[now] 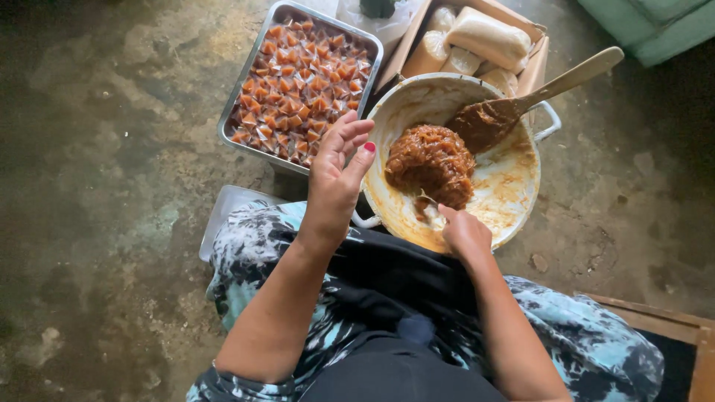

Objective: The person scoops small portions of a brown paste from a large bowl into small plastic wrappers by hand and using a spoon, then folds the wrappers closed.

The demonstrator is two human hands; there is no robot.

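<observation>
A round white pan [521, 201] with loop handles sits on the rough, stained concrete floor [104, 149], its inner wall smeared with orange-brown paste. In its middle lies a glossy, stringy brown lump [430, 164]. The right hand [463, 232] dips over the near rim, fingers curled at the lump's lower edge; whether they pinch any of it cannot be told. The left hand [337, 173] hovers beside the pan, palm up, fingers spread and empty. A wooden spoon [521, 100] caked with paste leans on the far rim. A shiny metal tray [246, 89] holds small wrapped orange-brown triangles. Behind, a cardboard box [538, 63] holds pale plastic-wrapped blocks.
</observation>
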